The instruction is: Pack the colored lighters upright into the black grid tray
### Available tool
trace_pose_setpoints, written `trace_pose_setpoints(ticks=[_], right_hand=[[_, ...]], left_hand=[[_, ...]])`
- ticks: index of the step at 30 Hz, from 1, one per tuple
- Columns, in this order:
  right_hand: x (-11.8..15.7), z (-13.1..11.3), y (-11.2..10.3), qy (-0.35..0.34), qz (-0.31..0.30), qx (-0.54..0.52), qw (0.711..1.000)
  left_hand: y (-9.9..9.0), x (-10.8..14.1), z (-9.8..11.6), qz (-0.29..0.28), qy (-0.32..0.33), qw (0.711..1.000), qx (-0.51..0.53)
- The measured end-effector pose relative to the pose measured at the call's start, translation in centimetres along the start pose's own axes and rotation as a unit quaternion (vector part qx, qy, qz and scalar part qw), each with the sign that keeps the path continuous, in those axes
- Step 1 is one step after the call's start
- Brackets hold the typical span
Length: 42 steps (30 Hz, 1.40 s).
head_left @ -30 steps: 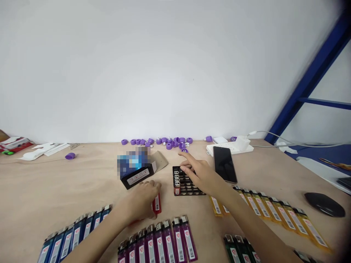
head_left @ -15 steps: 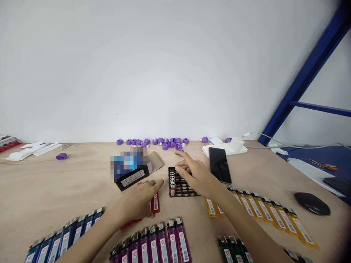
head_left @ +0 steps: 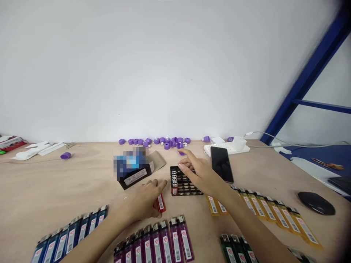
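Head view: at the near left, blue lighters (head_left: 71,233) are laid in a row, apparently so colours are kept apart. By the left hand (head_left: 145,197), bent low, a red lighter (head_left: 161,202) is partly covered; whether it is gripped cannot be told. Purple lighters (head_left: 157,241) are lined up nearer. The black rack (head_left: 189,191) is overlapped by the right hand (head_left: 203,173), thumb and forefinger spread, perhaps for steadying. Yellow lighters (head_left: 278,212) are ranged right.
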State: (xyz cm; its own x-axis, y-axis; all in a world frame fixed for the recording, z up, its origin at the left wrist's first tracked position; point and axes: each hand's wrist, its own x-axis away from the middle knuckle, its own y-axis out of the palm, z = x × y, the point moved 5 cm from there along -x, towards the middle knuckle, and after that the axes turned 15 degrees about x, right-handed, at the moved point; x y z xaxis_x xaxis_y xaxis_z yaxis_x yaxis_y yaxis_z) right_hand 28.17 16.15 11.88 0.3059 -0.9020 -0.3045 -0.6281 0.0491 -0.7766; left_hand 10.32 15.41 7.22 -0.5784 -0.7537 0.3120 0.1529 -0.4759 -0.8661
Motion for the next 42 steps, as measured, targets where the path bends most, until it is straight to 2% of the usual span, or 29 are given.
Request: trace_pose_setpoints(ticks=[10,25,31,34,38,40,42], right_hand=[[0.0,-0.1,-0.1,-0.011,0.001,-0.004,1.000],[0.1,-0.4,-0.2,-0.009,-0.002,0.004,1.000],[0.1,-0.5,-0.4,-0.012,0.007,-0.001,1.000],[0.0,-0.8,-0.5,-0.019,0.024,-0.009,0.999],[0.2,-1.6,-0.5,-0.006,0.042,-0.031,0.999],[0.4,-2.1,-0.3,0.024,0.032,-0.065,0.997],[0.7,-2.7,0.4,0.052,-0.006,-0.111,0.992]], left_hand=[[-0.1,0.1,-0.6,-0.005,0.030,1.000,-0.008],[0.2,0.3,-0.2,-0.012,0.028,0.999,-0.033],[0.0,0.0,-0.8,-0.007,0.038,0.999,-0.020],[-0.8,0.3,-0.5,0.008,0.043,0.999,-0.016],[-2.8,1.9,0.9,0.047,0.045,0.998,-0.010],[-4.0,3.2,1.8,0.081,0.055,0.995,0.000],[-5.0,4.6,2.6,0.122,0.080,0.989,0.018]])
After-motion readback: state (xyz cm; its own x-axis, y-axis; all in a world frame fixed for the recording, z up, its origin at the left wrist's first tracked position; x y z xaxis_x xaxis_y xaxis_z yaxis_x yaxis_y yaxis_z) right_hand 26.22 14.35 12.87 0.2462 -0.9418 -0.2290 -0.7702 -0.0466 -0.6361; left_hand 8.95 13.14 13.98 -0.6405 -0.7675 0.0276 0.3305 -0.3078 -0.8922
